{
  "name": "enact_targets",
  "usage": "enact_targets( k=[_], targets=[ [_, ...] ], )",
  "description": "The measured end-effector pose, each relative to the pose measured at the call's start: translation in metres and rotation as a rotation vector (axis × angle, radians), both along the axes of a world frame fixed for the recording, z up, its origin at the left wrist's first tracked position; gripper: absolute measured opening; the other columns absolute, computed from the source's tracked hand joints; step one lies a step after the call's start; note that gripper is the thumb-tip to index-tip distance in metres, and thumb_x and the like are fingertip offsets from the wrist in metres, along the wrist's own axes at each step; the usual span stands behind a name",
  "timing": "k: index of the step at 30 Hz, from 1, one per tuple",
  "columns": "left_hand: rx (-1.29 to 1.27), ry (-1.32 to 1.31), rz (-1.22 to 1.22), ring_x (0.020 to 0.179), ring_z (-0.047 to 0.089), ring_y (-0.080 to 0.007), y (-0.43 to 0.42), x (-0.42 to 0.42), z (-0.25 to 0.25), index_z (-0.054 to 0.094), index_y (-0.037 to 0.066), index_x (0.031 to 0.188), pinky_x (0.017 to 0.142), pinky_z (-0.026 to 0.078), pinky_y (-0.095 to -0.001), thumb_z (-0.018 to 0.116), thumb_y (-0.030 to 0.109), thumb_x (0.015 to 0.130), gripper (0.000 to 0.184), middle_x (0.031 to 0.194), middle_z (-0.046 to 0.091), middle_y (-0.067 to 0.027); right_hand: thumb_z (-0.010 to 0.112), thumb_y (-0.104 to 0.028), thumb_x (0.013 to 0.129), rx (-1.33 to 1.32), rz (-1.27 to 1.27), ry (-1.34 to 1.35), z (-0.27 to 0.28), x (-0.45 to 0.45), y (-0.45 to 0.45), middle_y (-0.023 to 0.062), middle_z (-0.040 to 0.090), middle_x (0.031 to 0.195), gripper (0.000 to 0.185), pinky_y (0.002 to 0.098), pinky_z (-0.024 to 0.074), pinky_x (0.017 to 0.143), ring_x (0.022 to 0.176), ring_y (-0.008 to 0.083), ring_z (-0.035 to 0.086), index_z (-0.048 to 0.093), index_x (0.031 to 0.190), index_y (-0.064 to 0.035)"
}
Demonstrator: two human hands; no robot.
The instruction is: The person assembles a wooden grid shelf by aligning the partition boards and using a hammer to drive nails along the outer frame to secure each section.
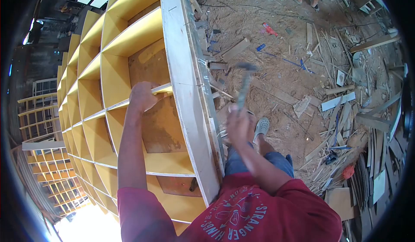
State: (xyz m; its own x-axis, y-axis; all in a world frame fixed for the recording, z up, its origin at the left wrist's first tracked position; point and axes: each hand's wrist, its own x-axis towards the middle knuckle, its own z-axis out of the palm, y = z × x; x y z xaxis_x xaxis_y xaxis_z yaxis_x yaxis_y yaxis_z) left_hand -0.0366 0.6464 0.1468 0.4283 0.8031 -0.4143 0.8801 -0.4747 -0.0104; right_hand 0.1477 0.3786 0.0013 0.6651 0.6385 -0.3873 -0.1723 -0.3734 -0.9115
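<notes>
Hammer (pixel 244 87) in the right hand (pixel 239 126), left hand (pixel 142 96) on a yellow grid frame (pixel 116 71).

Right fingers wrapped tightly around the handle, hammer head blurred, well apart from the left hand, to the right of the white side board (pixel 183 86). Left fingers curled over the edge of a divider (pixel 122 105), near that board; cannot tell of anything pinched underneath. In the frame, rows of yellow compartments, some with brown backing (pixel 155 116); in a lower one, a short dark cylinder (pixel 193 184). On the dark red shirt (pixel 285 207), pale print, "STRANGER THINGS" readable, smaller lettering unclear. On the dusty floor (pixel 242 17), wood scraps (pixel 340 89) and a red object (pixel 269 28) near a blue one (pixel 260 47).
</notes>
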Motion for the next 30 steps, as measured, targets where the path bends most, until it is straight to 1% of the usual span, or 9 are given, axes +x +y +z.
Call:
enact_targets(
  k=[4, 8, 10, 16, 18, 21, 24, 27, 30],
  targets=[
    [-0.017, -0.012, 0.02, 0.091, 0.075, -0.0375, 0.002, 0.0, -0.003, 0.084, 0.022, 0.113, 0.089, 0.058, -0.0464, 0.087, 0.041, 0.08, 0.038, 0.096, 0.079, -0.0168, 0.05, -0.034, 0.115, 0.143, -0.436, 0.408, 0.018, 0.013, -0.002, -0.0007, 0.05, 0.072, 0.03, 0.0342, 0.0493, 0.057, 0.061, 0.0083, 0.051, 0.051, 0.098, -0.0084],
    [0.004, -0.036, -0.014, 0.09, 0.075, -0.0376, 0.001, -0.003, -0.006, 0.084, 0.023, 0.113, 0.088, 0.059, -0.0468, 0.088, 0.041, 0.08, 0.038, 0.096, 0.079, -0.017, 0.051, -0.04, 0.114, 0.053, 0.049, 0.047, -0.047, -0.062, -0.007, -0.0003, 0.048, 0.07, 0.036, 0.0334, 0.0432, 0.049, 0.053, 0.0118, 0.047, 0.048, 0.094, -0.0102],
    [0.008, -0.027, -0.013, 0.09, 0.075, -0.0375, 0.003, -0.005, -0.003, 0.084, 0.023, 0.113, 0.089, 0.058, -0.0469, 0.088, 0.041, 0.08, 0.038, 0.096, 0.079, -0.0171, 0.047, -0.04, 0.115, -0.014, 0.172, 0.079, -0.024, -0.049, -0.007, 0.0008, 0.05, 0.069, 0.037, 0.0321, 0.0417, 0.048, 0.052, 0.0127, 0.048, 0.047, 0.093, -0.0098],
    [0.005, -0.032, 0.008, 0.092, 0.075, -0.0376, -0.002, 0.0, 0.001, 0.084, 0.022, 0.113, 0.089, 0.058, -0.047, 0.087, 0.041, 0.081, 0.037, 0.097, 0.079, -0.0171, 0.042, -0.034, 0.117, -0.04, -0.358, 0.368, 0.038, 0.002, 0.007, 0.0028, 0.051, 0.066, 0.033, 0.0313, 0.0419, 0.048, 0.053, 0.0137, 0.054, 0.045, 0.097, -0.008],
    [0.002, -0.025, 0.024, 0.093, 0.074, -0.0377, -0.002, 0.002, 0.004, 0.084, 0.021, 0.113, 0.089, 0.058, -0.0467, 0.088, 0.041, 0.081, 0.038, 0.098, 0.079, -0.017, 0.04, -0.034, 0.117, -0.054, -0.225, 0.305, -0.015, -0.057, -0.005, 0.003, 0.055, 0.073, 0.032, 0.0299, 0.044, 0.049, 0.056, 0.0112, 0.058, 0.045, 0.1, -0.0085],
    [0.015, -0.006, 0.033, 0.095, 0.074, -0.0373, 0.0, -0.002, 0.0, 0.084, 0.02, 0.113, 0.09, 0.058, -0.0463, 0.088, 0.042, 0.08, 0.04, 0.1, 0.079, -0.0167, 0.043, -0.031, 0.116, 0.072, 0.229, -0.417, -0.049, -0.095, -0.004, 0.0136, 0.062, 0.083, 0.029, 0.0385, 0.0509, 0.059, 0.067, 0.0239, 0.067, 0.048, 0.109, -0.0029],
    [-0.012, 0.026, 0.041, 0.096, 0.074, -0.0367, 0.001, 0.001, 0.0, 0.084, 0.02, 0.113, 0.09, 0.058, -0.0462, 0.088, 0.043, 0.079, 0.041, 0.1, 0.079, -0.0167, 0.047, -0.026, 0.114, -0.039, 0.136, -0.013, 0.004, -0.059, -0.001, 0.0278, 0.064, 0.092, 0.031, 0.0498, 0.0522, 0.076, 0.083, 0.0436, 0.066, 0.049, 0.119, 0.0044],
    [-0.038, -0.02, 0.074, 0.096, 0.074, -0.0365, 0.002, -0.001, -0.002, 0.085, 0.02, 0.112, 0.09, 0.058, -0.0464, 0.089, 0.043, 0.079, 0.04, 0.1, 0.079, -0.0167, 0.051, -0.028, 0.112, -0.071, -0.141, 0.418, 0.018, -0.052, -0.005, 0.0309, 0.062, 0.092, 0.037, 0.0512, 0.0509, 0.077, 0.084, 0.0471, 0.065, 0.05, 0.125, 0.0067],
    [-0.039, -0.024, 0.072, 0.095, 0.075, -0.0365, 0.001, 0.002, 0.001, 0.085, 0.02, 0.111, 0.09, 0.058, -0.0464, 0.088, 0.042, 0.079, 0.039, 0.1, 0.08, -0.0161, 0.051, -0.033, 0.113, 0.041, 0.304, -0.289, -0.047, -0.095, -0.002, 0.0176, 0.061, 0.083, 0.034, 0.043, 0.0507, 0.059, 0.064, 0.0282, 0.063, 0.052, 0.115, 0.0004]
  ],
)
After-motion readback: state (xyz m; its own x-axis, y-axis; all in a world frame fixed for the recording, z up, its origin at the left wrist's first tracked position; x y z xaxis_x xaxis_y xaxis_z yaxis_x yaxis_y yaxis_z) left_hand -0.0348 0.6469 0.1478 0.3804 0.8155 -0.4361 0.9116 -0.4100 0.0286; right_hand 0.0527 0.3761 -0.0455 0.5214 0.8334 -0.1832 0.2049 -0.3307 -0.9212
